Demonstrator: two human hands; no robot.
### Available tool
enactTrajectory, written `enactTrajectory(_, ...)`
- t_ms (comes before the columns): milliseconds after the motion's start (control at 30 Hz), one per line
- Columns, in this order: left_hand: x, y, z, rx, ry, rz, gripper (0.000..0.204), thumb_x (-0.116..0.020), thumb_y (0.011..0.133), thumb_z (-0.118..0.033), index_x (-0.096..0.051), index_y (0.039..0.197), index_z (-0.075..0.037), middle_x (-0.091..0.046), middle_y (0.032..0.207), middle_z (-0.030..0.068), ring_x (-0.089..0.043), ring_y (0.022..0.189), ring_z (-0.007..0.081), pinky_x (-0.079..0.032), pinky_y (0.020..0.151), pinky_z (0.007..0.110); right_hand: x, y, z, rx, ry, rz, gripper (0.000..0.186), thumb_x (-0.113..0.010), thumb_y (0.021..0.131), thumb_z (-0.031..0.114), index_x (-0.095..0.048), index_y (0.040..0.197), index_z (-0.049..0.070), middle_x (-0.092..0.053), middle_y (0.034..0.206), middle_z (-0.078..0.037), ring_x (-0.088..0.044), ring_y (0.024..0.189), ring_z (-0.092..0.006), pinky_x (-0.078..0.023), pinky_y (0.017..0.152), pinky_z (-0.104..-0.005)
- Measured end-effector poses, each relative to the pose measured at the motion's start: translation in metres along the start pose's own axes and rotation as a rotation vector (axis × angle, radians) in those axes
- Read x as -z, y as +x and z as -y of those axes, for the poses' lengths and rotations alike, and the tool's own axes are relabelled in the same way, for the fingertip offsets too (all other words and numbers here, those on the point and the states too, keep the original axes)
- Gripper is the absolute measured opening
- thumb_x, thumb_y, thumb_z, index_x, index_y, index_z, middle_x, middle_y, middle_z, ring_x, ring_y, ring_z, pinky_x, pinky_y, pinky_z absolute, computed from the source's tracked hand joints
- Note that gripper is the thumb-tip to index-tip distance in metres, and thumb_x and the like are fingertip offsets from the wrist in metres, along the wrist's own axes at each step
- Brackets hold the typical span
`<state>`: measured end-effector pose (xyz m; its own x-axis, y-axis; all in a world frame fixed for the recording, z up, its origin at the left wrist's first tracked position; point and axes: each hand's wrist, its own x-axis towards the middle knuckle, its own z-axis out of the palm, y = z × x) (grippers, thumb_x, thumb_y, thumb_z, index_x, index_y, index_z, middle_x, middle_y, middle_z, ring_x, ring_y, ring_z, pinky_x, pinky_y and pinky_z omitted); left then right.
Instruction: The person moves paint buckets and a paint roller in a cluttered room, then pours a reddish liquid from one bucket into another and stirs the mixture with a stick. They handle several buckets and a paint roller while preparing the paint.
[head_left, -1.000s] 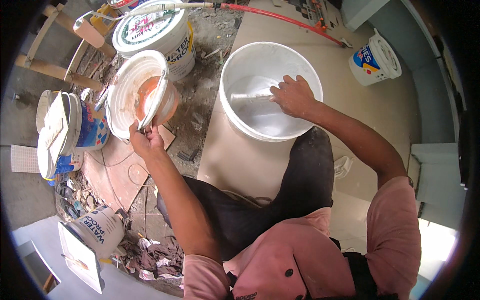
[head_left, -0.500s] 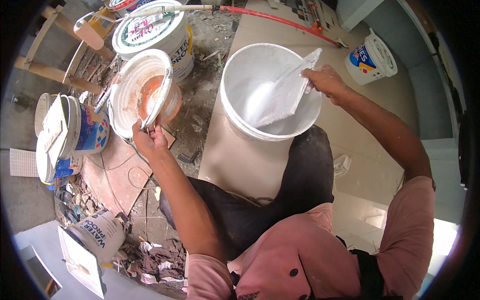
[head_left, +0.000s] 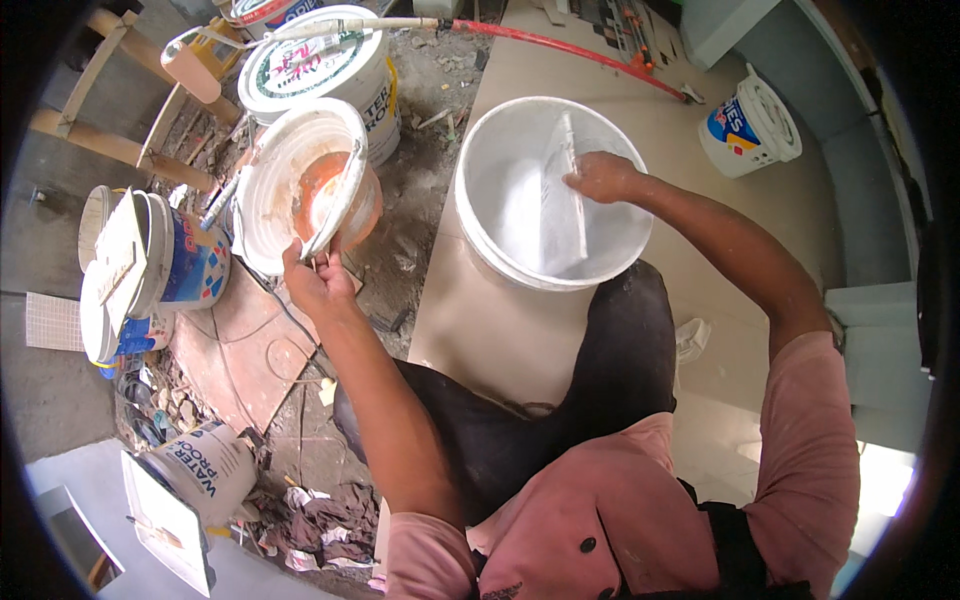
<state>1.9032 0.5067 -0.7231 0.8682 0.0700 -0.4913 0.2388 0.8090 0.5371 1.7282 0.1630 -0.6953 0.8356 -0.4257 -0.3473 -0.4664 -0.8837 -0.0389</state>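
Note:
My left hand is closed on the near rim of a tilted translucent tub, its inside smeared white and orange. In my right hand is a flat, straight-edged plate coated white, looking like a plastering trowel; the fingers partly hide how it is gripped. The plate stands steeply inside a large white bucket, over pale powder or paste along its inner wall. That bucket is on the tiles in front of my bent leg, and the tub is to its left.
A lidded white bucket stands behind the tub. Stacked pails are at the left, another pail at lower left. A long red pole crosses the far side. A lidded pail stands at far right. Rubble and crumpled cloth lie leftward.
My right hand has moved left and slightly down, carrying the plate deeper into the bucket and turning it more upright. My left hand still holds the tub, with little movement.

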Motion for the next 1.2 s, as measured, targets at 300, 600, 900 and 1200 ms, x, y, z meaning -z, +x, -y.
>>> enactTrajectory(300,-0.003,-0.008,-0.003,-0.006,0.021,0.011,0.045,-0.053,0.076,-0.007,-0.033,0.113,0.008,-0.047,0.106,0.0202,-0.054,0.094,0.0309,-0.047,0.084,0.049,0.020,0.000,0.037,0.760,-0.452,0.055,0.021,-0.051,0.077,0.027,-0.054,0.081,0.006,-0.058,0.074,-0.009,-0.054,0.085,-0.0253,-0.045,0.065,-0.0397)
enactTrajectory(600,0.002,-0.002,0.001,0.028,0.003,0.040,0.041,-0.052,0.077,-0.007,-0.035,0.111,0.008,-0.051,0.104,0.0193,-0.055,0.093,0.0289,-0.046,0.085,0.049,0.088,-0.042,0.003,1.202,-0.855,-0.170,0.006,-0.049,0.076,0.021,-0.051,0.081,0.018,-0.051,0.081,0.002,-0.047,0.094,-0.0126,-0.035,0.082,-0.0333)
enactTrajectory(900,0.005,0.010,0.006,0.044,-0.001,0.032,0.043,-0.052,0.077,-0.007,-0.034,0.112,0.010,-0.050,0.102,0.0206,-0.057,0.089,0.0306,-0.049,0.080,0.049,0.115,-0.021,0.001,1.351,-0.817,-0.321,0.009,-0.049,0.075,0.023,-0.052,0.084,0.022,-0.052,0.094,0.001,-0.046,0.096,-0.0123,-0.034,0.080,-0.0345)
enactTrajectory(1200,0.009,0.013,0.007,0.033,-0.009,0.053,0.041,-0.051,0.078,-0.010,-0.035,0.109,0.011,-0.052,0.100,0.0207,-0.058,0.085,0.0297,-0.049,0.081,0.046,0.026,-0.014,0.000,1.075,-0.654,-0.374,0.015,-0.052,0.076,0.031,-0.054,0.083,0.018,-0.049,0.077,0.001,-0.046,0.091,-0.0152,-0.034,0.077,-0.0341)
